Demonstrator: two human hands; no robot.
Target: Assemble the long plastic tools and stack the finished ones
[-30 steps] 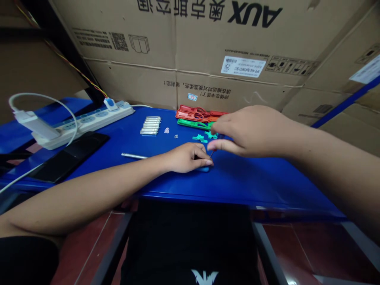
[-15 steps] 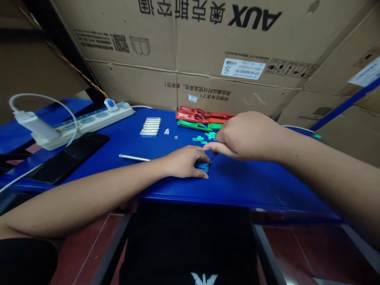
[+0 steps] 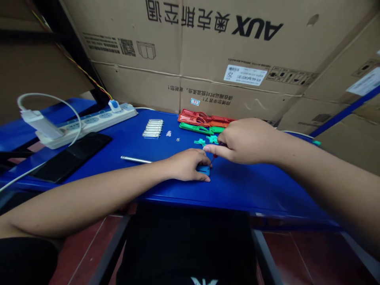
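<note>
My left hand (image 3: 190, 164) grips a small blue plastic part (image 3: 204, 170) flat against the blue table, thumb on the near side and fingers on the far side. In my right hand (image 3: 242, 140) is a screwdriver (image 3: 215, 155); its handle is mostly hidden by my fingers. The thin shaft slants down to the blue part, and its tip meets the part near my left fingertips. Just beyond my hands lie several turquoise plastic pieces (image 3: 211, 139). A slim silver rod (image 3: 135, 159) runs partly behind my left forearm.
Red plastic pieces (image 3: 194, 117) and green ones (image 3: 194, 128) lie along the carton (image 3: 204, 51) at the back. Several silvery tubes (image 3: 153, 128), tiny pink bits (image 3: 168, 133) and small metal bits (image 3: 177, 139) sit left of them. A power strip (image 3: 95, 120) and black phone-like slab (image 3: 74, 155) are at left.
The whole view has shifted slightly, so everything sits a little lower. My right hand has turned slightly on the screwdriver, showing more of its handle. The left hand keeps its hold.
</note>
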